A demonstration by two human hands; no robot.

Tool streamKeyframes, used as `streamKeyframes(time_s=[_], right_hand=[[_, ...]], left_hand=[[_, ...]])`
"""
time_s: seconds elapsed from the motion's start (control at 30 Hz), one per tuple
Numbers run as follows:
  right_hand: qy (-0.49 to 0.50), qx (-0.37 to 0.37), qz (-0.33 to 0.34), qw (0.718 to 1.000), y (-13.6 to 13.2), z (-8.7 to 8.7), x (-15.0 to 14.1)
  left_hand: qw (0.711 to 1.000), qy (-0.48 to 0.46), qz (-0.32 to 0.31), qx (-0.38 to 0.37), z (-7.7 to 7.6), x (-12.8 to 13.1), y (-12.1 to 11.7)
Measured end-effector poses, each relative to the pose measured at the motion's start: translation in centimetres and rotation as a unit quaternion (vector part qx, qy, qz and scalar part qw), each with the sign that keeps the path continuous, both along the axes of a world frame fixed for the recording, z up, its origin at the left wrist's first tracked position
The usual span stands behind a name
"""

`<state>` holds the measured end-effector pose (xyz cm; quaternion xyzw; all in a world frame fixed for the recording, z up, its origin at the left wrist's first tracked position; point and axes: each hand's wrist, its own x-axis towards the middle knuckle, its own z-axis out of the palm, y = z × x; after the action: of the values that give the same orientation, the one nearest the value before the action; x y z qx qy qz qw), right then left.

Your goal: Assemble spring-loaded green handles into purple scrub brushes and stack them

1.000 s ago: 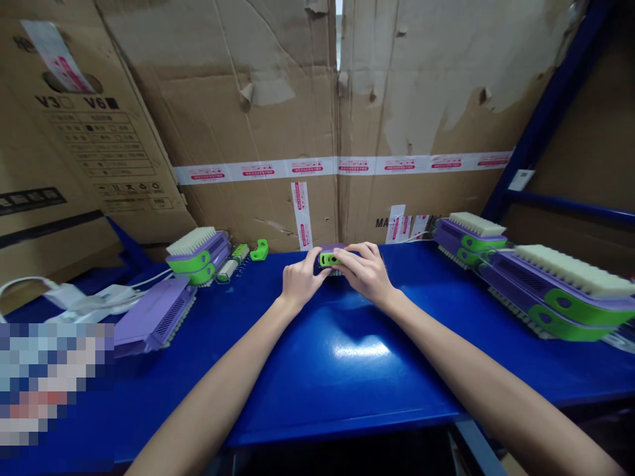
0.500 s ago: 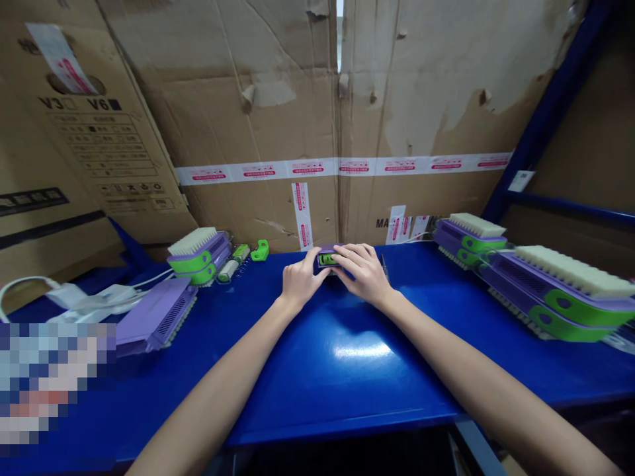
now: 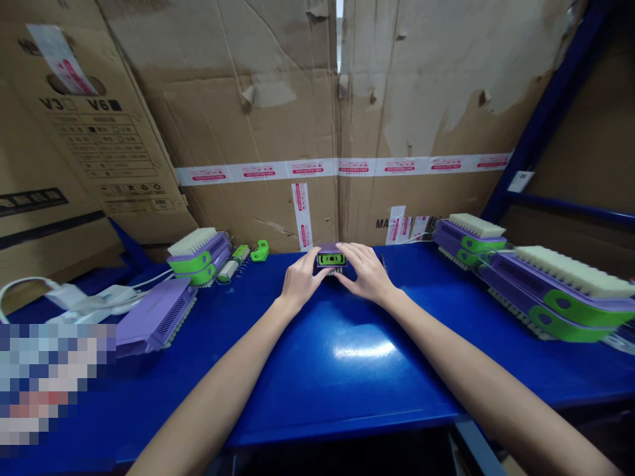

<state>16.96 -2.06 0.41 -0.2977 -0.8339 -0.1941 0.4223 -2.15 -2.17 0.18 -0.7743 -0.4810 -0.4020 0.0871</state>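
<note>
A purple brush body with a green end piece (image 3: pixel 331 256) rests on the blue table (image 3: pixel 347 357) near the cardboard wall. My left hand (image 3: pixel 300 283) grips its left side, fingers curled round it. My right hand (image 3: pixel 364 274) holds its right side, fingers bent against it. The green end faces me between both hands.
A purple-and-green brush with white bristles (image 3: pixel 198 251) and a purple shell (image 3: pixel 153 317) lie at the left, with small green parts (image 3: pixel 259 250) behind. Several finished brushes (image 3: pixel 540 281) are stacked at the right. Cardboard boxes (image 3: pixel 278 112) stand behind. White cables (image 3: pixel 74 297) lie far left.
My right hand's fingers have slid off the top of the piece to its right side, so the green end now shows fully. The left hand has hardly moved.
</note>
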Motion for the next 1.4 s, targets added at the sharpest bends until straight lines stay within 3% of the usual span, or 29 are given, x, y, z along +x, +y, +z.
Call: streamKeyframes(time_s=[0.2, 0.33, 0.6, 0.83, 0.97, 1.13, 1.4], right_hand=[[-0.028, -0.044, -0.02, 0.998, 0.7, -0.5, 0.2], [-0.037, -0.042, -0.036, 0.998, 0.8, -0.6, 0.3], [-0.051, -0.055, -0.056, 0.996, 0.8, -0.7, 0.4], [-0.05, -0.056, -0.058, 0.995, 0.7, -0.7, 0.4], [-0.054, -0.054, -0.058, 0.995, 0.7, -0.6, 0.4], [-0.054, -0.053, -0.055, 0.996, 0.7, -0.6, 0.4], [-0.059, -0.079, -0.066, 0.993, 0.4, -0.4, 0.3]], left_hand=[[0.997, 0.041, -0.058, -0.015, -0.4, -0.5, 0.5], [0.995, 0.088, -0.042, -0.01, 0.0, -1.0, 0.5], [0.982, 0.17, 0.076, -0.043, 0.3, -3.5, 1.7], [0.925, 0.151, 0.347, -0.048, 1.0, -7.4, 2.4], [0.883, 0.113, 0.452, -0.048, 1.3, -10.6, 2.5], [0.86, 0.125, 0.479, -0.125, 1.4, -12.6, 2.7], [0.849, 0.131, 0.49, -0.146, 2.0, -12.3, 2.6]])
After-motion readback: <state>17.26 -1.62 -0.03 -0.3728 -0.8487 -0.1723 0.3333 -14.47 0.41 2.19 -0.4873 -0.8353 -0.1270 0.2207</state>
